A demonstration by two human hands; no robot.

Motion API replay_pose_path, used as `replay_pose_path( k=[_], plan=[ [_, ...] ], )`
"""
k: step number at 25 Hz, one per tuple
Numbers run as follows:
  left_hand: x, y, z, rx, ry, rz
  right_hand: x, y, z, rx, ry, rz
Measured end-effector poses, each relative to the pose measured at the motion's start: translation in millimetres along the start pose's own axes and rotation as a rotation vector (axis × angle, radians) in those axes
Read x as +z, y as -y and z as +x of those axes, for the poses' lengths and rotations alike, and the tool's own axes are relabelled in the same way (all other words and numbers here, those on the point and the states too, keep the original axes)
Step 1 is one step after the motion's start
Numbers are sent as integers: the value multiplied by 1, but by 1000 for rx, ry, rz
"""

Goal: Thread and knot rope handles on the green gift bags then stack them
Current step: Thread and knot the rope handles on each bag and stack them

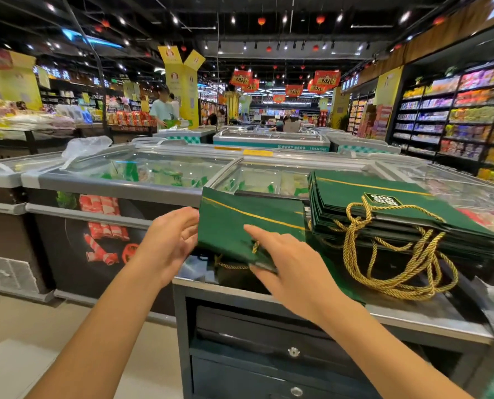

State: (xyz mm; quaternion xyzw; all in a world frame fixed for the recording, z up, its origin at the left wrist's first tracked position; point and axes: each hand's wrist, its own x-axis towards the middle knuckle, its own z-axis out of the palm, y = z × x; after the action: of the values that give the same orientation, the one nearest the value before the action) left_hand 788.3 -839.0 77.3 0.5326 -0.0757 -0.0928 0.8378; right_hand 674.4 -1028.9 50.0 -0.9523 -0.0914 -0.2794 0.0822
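Head view: the left hand [171, 240] is touching a flat dark green paper gift bag [240, 223] with open fingers. The right hand [283, 263] is pinching its near edge above the grey metal bench [413, 315].

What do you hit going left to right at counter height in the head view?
left hand → green gift bag → stack of green bags. The right hand lies over the green gift bag, so it is left out of the order.
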Motion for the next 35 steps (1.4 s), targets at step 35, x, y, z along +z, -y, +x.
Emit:
replay_pose_path(
  k=[35],
  plan=[
    [-72,38,16,224,-116,943,-5,-45,-37,540,109,264]
  ],
)
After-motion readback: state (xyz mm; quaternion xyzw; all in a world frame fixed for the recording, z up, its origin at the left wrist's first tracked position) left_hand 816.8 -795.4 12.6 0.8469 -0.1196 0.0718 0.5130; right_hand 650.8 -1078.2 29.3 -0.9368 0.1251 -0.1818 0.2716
